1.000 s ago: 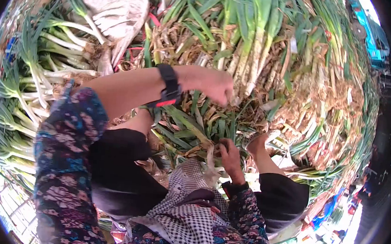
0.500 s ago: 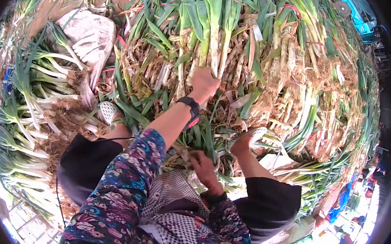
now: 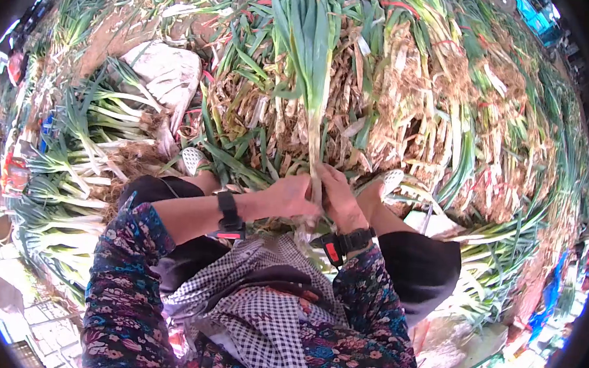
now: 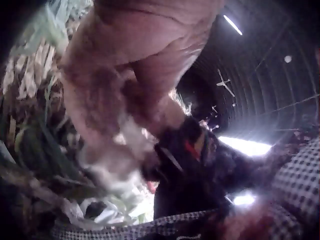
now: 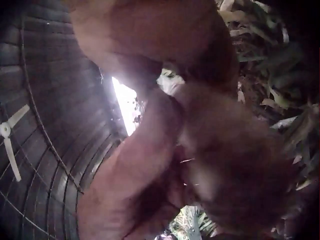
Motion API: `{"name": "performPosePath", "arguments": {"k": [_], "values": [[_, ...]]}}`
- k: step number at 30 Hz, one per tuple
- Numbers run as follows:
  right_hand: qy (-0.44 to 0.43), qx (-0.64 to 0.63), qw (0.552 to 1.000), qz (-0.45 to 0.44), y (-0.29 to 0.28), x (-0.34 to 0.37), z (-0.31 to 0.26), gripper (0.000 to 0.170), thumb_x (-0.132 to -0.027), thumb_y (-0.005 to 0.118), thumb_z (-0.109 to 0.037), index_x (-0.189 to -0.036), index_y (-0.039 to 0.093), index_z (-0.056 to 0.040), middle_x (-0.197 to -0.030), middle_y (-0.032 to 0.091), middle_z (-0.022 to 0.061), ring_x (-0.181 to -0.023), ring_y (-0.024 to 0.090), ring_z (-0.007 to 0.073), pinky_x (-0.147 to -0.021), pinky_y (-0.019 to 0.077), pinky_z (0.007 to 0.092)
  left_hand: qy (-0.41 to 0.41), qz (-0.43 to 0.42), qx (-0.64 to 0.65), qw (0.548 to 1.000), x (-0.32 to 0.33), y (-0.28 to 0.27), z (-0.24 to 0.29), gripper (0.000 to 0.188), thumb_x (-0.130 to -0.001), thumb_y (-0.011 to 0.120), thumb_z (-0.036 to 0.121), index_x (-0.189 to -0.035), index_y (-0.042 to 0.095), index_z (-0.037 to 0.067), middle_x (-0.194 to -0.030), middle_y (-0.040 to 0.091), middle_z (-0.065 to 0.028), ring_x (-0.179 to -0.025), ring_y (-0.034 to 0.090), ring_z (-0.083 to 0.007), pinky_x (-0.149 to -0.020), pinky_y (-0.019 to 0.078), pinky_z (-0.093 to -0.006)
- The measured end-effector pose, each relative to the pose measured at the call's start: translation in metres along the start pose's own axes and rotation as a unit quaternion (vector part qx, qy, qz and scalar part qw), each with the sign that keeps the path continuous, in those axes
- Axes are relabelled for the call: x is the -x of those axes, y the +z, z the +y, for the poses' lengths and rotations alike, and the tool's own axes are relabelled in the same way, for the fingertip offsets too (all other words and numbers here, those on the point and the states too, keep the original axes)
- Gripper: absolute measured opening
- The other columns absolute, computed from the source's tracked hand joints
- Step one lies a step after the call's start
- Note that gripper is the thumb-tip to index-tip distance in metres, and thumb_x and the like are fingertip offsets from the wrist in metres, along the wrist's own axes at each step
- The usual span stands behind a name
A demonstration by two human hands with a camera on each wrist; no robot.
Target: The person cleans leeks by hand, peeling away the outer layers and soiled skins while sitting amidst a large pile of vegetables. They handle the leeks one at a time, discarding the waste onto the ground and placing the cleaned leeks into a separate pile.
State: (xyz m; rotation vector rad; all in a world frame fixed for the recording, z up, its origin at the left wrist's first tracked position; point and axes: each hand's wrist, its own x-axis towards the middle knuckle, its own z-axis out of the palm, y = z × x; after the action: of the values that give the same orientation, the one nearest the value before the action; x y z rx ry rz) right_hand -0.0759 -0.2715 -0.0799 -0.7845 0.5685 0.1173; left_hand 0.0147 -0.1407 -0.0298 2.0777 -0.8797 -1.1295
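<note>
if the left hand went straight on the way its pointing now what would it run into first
The left hand would likely meet the leek's pale stalk first, then the right hand beyond; depth is unclear, and it may already touch the stalk.

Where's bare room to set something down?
White sack, mostly bare, between leek row and leek pile; brown ground beyond it, lightly littered. Crowded: around left hand and right hand at the held leek, and throughout the pile.

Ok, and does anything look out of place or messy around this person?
Yes, mildly: loose green leaves lie tangled between the feet, unlike the onions lined up at the person's left. The held green onion shows nothing clearly odd.
</note>
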Motion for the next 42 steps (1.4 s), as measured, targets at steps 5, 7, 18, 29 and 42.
{"name": "performPosePath", "arguments": {"k": [5, 7, 18, 29, 42], "values": [[-0.114, 0.189, 0.973, 0.069, -0.003, 0.034, 0.039, 0.021, -0.091, 0.058, -0.016, -0.099, 0.055, 0.0027, -0.072, 0.056, 0.0037, -0.060, 0.053, 0.0116, -0.051, 0.0446, 0.0281, -0.050, -0.047, 0.098, 0.993, 0.007, -0.018, -0.010, 0.034, -0.091, 0.056, 0.032, -0.088, 0.066, -0.001, -0.078, 0.067, -0.0091, -0.070, 0.066, -0.0183, -0.062, 0.0547, -0.0329], [-0.100, 0.212, 0.969, 0.075, 0.022, 0.076, 0.022, 0.021, -0.091, 0.058, -0.017, -0.097, 0.054, 0.0030, -0.071, 0.055, 0.0033, -0.060, 0.051, 0.0105, -0.051, 0.0436, 0.0282, -0.069, 0.113, 0.305, 0.943, -0.007, -0.029, -0.019, 0.036, -0.094, 0.057, 0.037, -0.107, 0.061, 0.004, -0.092, 0.066, -0.0066, -0.077, 0.066, -0.0171, -0.069, 0.0567, -0.0321], [-0.331, 0.295, 0.896, 0.007, 0.057, 0.108, -0.009, 0.025, -0.095, 0.056, -0.014, -0.114, 0.050, 0.0012, -0.074, 0.054, 0.0037, -0.060, 0.046, 0.0079, -0.053, 0.0411, 0.0240, 0.206, 0.120, 0.492, 0.837, 0.017, -0.093, 0.082, 0.026, -0.087, 0.069, 0.014, -0.110, 0.065, 0.003, -0.101, 0.069, -0.0059, -0.087, 0.067, -0.0154, -0.078, 0.0550, -0.0305], [-0.290, 0.138, 0.940, -0.119, 0.067, 0.138, -0.065, 0.029, -0.098, 0.054, -0.024, -0.116, 0.054, -0.0010, -0.069, 0.052, -0.0014, -0.048, 0.041, 0.0028, -0.042, 0.0326, 0.0187, -0.004, -0.078, -0.204, 0.976, 0.025, -0.093, 0.060, 0.033, -0.077, 0.069, 0.020, -0.100, 0.064, -0.003, -0.068, 0.064, -0.0121, -0.063, 0.063, -0.0155, -0.054, 0.0487, -0.0299], [-0.576, 0.400, 0.699, 0.140, 0.057, 0.129, -0.023, 0.032, -0.084, 0.066, 0.000, -0.112, 0.050, 0.0012, -0.082, 0.063, 0.0214, -0.068, 0.064, 0.0306, -0.060, 0.0512, 0.0356, 0.360, 0.424, 0.194, 0.808, 0.046, -0.059, 0.170, 0.026, -0.077, 0.071, -0.005, -0.095, 0.056, 0.005, -0.084, 0.059, 0.0006, -0.077, 0.055, -0.0070, -0.072, 0.0460, -0.0221]]}}
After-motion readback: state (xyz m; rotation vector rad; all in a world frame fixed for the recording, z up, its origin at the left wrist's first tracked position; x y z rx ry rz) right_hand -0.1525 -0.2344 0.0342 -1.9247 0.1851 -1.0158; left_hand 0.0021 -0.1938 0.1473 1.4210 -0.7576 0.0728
